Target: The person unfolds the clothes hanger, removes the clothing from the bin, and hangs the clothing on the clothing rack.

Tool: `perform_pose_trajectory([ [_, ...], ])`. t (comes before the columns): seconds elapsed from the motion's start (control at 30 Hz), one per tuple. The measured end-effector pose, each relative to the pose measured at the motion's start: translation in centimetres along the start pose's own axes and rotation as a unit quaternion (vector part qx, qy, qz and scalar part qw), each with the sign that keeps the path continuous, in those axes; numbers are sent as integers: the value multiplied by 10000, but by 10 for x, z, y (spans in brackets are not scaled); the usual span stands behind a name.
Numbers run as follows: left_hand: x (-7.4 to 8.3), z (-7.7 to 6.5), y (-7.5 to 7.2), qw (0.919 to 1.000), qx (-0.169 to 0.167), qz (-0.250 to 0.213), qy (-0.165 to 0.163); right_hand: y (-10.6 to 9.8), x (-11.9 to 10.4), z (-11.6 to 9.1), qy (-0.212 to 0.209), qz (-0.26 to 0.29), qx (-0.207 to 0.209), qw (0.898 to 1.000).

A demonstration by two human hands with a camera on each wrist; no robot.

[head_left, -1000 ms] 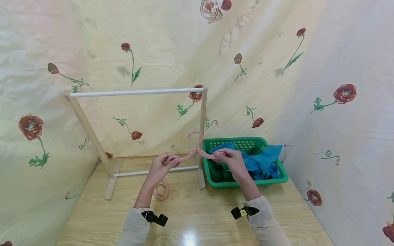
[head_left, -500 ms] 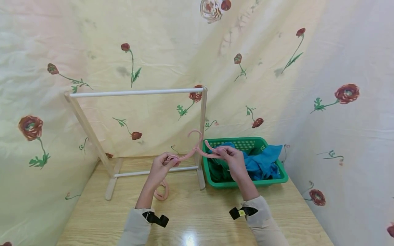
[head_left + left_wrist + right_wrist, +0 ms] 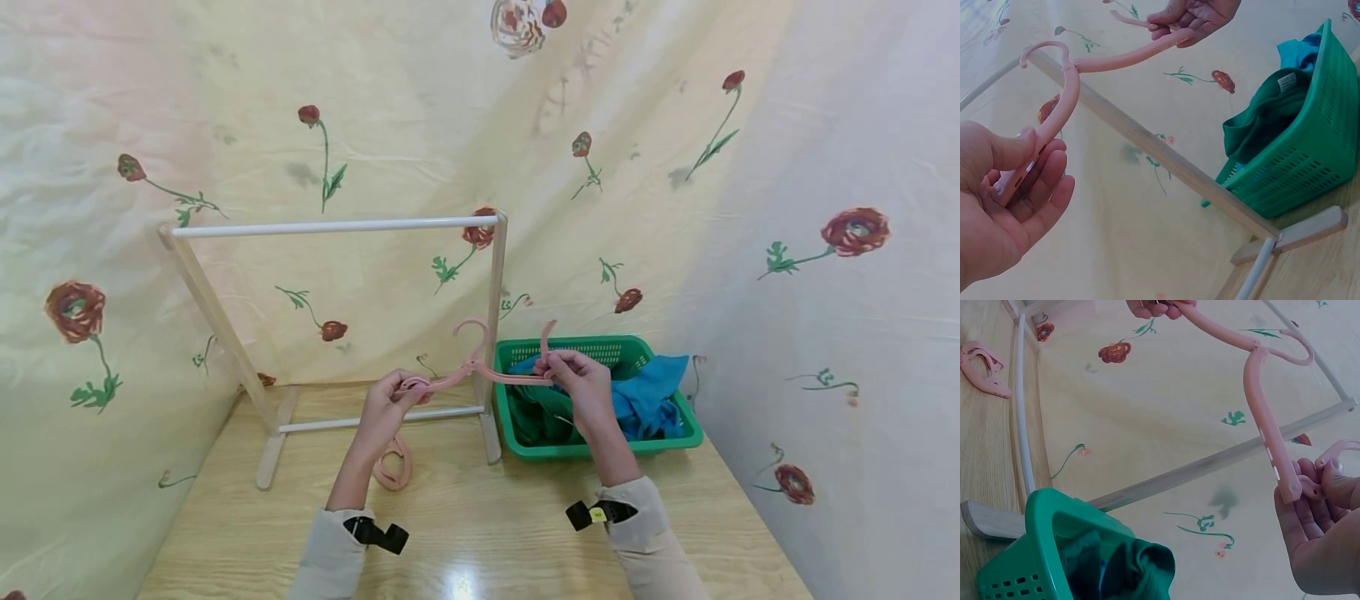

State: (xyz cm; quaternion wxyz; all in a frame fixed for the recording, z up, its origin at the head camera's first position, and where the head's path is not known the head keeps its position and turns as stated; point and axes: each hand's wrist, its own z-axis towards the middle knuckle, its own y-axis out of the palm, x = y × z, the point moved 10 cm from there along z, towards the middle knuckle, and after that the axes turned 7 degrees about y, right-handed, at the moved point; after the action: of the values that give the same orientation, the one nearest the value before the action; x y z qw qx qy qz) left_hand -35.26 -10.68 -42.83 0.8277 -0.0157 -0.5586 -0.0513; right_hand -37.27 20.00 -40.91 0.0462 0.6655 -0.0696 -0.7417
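A pink folding clothes hanger [image 3: 510, 379] is held up between both hands, its hook pointing upward. My left hand [image 3: 384, 406] pinches the end of its left arm, where a folded segment lies against it. At the other end, my right hand [image 3: 583, 390] grips the hinge of the right arm between thumb and fingers. A short hinged segment [image 3: 547, 337] swings upward from that hand. In the right wrist view, slots show along the hanger's arm [image 3: 1266, 434]. On the table lies a second pink hanger [image 3: 393, 463], folded, beside my left forearm.
A rack with a white top bar [image 3: 333, 226] and wooden posts stands behind the hands. Right of it, a green basket [image 3: 600, 451] holds blue cloth [image 3: 651, 390] and dark green cloth [image 3: 536, 417]. Flowered fabric hangs around the wooden table [image 3: 480, 533].
The right end segment of the hanger has swung outward and up from its folded position. My right hand has shifted slightly right; the left hand keeps its pinch.
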Motion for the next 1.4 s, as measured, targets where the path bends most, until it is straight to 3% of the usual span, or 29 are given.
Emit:
perform_pose_trajectory([
  [0.77, 17, 3, -8, 9990, 187, 129, 398, -15, 11, -3, 308, 331, -114, 9989],
  [1.0, 16, 2, -9, 9987, 276, 153, 410, -17, 17, -4, 476, 323, -94, 9983],
  [1.4, 19, 5, -11, 9979, 463, 147, 440, -13, 23, -4, 909, 1143, 49, 9893],
])
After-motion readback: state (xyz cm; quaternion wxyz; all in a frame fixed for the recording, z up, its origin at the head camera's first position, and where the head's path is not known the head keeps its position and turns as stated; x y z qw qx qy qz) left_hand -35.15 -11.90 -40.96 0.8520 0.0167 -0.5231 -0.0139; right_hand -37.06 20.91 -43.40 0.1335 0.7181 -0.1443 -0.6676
